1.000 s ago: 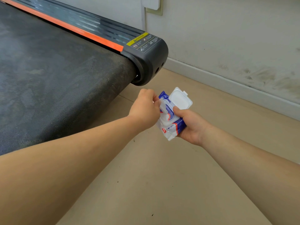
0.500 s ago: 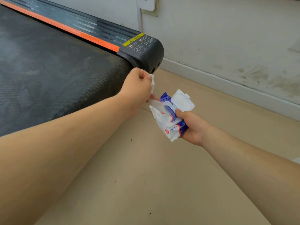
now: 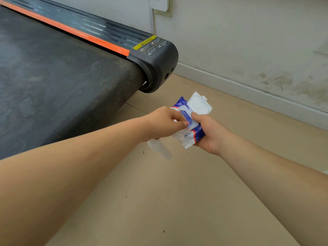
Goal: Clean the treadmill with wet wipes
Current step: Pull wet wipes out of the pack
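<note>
A white wet wipe (image 3: 159, 150) dangles below the left hand (image 3: 162, 124), apparently held by its curled lower fingers; the forefinger touches the opening of the wipes pack (image 3: 189, 137). The right hand (image 3: 210, 134) grips that pack, its flip lid (image 3: 200, 103) open. The treadmill (image 3: 53, 77) lies just beyond.
</note>
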`<state>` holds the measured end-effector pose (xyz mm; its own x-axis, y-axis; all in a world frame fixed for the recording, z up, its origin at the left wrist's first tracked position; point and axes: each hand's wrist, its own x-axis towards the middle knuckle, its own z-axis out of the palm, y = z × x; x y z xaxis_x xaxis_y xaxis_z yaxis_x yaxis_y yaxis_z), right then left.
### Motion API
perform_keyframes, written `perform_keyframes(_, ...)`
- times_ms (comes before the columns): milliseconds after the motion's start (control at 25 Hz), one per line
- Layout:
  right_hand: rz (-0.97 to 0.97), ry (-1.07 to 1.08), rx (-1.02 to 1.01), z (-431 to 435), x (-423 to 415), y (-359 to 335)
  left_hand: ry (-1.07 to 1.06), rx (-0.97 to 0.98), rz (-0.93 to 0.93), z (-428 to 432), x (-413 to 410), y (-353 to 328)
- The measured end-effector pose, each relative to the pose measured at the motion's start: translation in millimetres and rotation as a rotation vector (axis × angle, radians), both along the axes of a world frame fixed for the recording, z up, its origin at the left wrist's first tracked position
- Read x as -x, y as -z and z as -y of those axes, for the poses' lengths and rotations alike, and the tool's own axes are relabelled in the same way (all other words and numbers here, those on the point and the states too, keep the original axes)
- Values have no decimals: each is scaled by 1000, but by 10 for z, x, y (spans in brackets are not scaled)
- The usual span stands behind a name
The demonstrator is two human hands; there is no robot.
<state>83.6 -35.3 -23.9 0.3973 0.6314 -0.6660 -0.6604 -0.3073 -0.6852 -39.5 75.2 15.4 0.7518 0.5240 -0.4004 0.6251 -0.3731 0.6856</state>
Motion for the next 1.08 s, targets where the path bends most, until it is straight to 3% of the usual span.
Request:
perform_keyframes(80,10,-19,-1,-11,22,-14,-75,42,14,-37,12,-1)
perform_keyframes(200,24,-38,-13,-42,59,-29,37,-254,-64,-93,-1,56)
perform_keyframes(280,49,-57,-24,-72,114,-46,18,-349,-79,-82,-26,72)
perform_keyframes(520,143,-72,-53,-150,201,-4,-133,-370,-61,-99,-89,162)
perform_keyframes(760,136,-103,-30,-99,186,-1,-154,-218,-40,-93,-68,212)
perform_keyframes(880,125,-88,25,-119,156,19,-289,-74,35,-140,-33,188)
perform_keyframes(960,155,-63,92,-64,111,95,-408,68,54,-135,-31,153)
perform_keyframes(1080,262,-191,326,181,31,289,-505,394,23,-69,-53,102)
